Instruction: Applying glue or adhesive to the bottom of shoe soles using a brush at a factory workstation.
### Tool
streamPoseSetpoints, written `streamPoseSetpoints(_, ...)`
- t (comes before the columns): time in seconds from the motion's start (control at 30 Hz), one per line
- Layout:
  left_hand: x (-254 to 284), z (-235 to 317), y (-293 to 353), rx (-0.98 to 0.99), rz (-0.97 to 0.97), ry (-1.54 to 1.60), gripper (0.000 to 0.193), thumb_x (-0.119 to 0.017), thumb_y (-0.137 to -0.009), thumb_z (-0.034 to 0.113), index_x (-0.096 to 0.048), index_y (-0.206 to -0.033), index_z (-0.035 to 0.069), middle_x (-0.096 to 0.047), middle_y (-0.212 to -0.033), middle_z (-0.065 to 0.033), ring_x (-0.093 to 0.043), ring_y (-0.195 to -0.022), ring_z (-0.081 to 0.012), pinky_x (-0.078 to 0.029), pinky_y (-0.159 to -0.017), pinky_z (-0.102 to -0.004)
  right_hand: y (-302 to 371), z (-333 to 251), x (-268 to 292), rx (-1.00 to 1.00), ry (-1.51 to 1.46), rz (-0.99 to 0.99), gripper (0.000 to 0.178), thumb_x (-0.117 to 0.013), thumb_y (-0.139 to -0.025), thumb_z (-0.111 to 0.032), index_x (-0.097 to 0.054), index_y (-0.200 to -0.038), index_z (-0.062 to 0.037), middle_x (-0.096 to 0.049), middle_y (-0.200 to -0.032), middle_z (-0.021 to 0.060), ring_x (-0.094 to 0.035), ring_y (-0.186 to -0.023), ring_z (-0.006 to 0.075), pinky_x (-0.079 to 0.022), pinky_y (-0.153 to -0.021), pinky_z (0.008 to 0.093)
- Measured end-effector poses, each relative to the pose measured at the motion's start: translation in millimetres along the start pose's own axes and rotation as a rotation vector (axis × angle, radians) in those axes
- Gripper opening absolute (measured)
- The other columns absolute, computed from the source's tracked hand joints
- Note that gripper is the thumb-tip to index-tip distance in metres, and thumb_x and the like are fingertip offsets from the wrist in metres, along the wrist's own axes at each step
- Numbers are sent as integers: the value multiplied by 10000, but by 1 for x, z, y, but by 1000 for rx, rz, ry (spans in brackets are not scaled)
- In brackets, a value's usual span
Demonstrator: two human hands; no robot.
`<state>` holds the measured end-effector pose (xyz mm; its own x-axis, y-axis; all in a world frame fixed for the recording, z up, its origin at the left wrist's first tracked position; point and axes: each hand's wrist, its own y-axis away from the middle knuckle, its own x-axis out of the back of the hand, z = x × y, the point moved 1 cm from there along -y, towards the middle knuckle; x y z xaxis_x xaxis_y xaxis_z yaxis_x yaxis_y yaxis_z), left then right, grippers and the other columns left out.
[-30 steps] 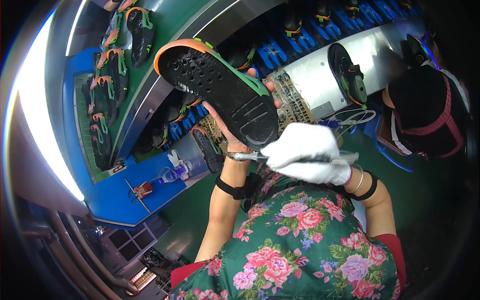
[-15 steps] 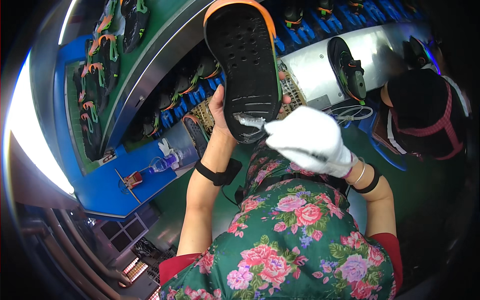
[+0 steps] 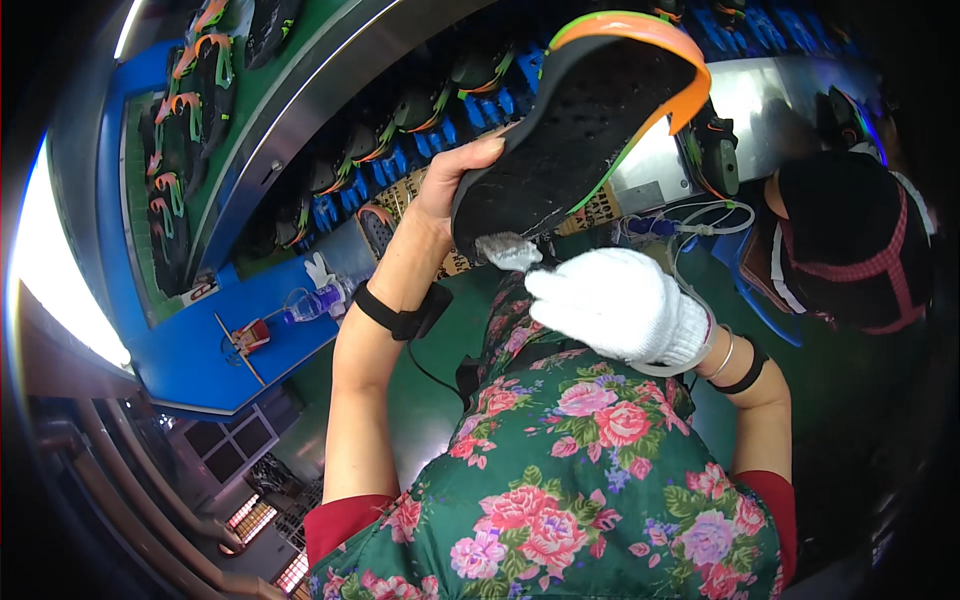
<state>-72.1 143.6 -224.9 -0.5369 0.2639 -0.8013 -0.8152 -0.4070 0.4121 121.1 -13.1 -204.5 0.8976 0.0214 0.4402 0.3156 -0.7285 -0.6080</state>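
My bare left hand (image 3: pixel 455 180) grips a black shoe sole (image 3: pixel 570 140) with an orange and green rim, held tilted in front of me. Its thumb lies on the near edge, and the other fingers are hidden behind the sole. In a white knitted glove, my right hand (image 3: pixel 612 305) is closed around a small brush (image 3: pixel 508 252), whose handle is mostly covered by the fingers. The brush head, whitish and wet-looking, is at the sole's lower end. Whether the bristles press on it, I cannot tell.
Behind the sole runs a line of shoes on blue holders (image 3: pixel 430 130). A metal panel (image 3: pixel 770 110) stands beyond. On the blue table (image 3: pixel 190 370) at left are a bottle (image 3: pixel 315 302) and a red tool (image 3: pixel 252 335). Another person (image 3: pixel 850 230) sits close by on the right.
The sole has turned and tilted, its orange end swinging right. My left hand has shifted slightly, with its thumb now along the edge. The brush stays near the sole's lower end.
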Motion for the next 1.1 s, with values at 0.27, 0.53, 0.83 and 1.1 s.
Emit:
streamPoseSetpoints(0.27, 7, 0, 2, 8, 14, 45, 622, -662, -898, 245, -517, -1435, -34, -646, -1337, -212, -688, -1148, -298, -550, -1028, -423, -6, 11, 3, -305, -408, 152, 163, -831, -757, -32, -788, -910, -71, -773, -950, 106, -724, -799, 234, -560, -715, 331)
streamPoseSetpoints(0.53, 8, -48, 1, 23, 70, 340, 679, -437, -1029, 507, -463, -1483, 2, -602, -1375, -253, -628, -1201, -444, -527, -1029, -547, -11, 46, 34, -473, -210, 303, 196, -810, -795, -7, -782, -985, -49, -770, -1005, 114, -732, -871, 205, -571, -786, 313)
streamPoseSetpoints(0.83, 8, -61, 8, -52, 149, 656, 744, -437, -1025, 569, -401, -1520, 15, -544, -1426, -288, -589, -1216, -524, -492, -1059, -604, -20, 20, 27, -96, 200, 179, 297, -761, -788, -16, -754, -1079, -76, -749, -1076, 138, -708, -866, 279, -566, -768, 391)
streamPoseSetpoints(1.1, -46, 4, 21, -341, -225, -50, 1205, -729, -759, 751, -226, -1601, 52, -356, -1525, -339, -581, -1179, -542, -562, -936, -640, 30, 15, 65, -711, -798, 833, 101, -724, -788, 94, -735, -869, 35, -741, -891, 121, -708, -827, 175, -570, -766, 302)
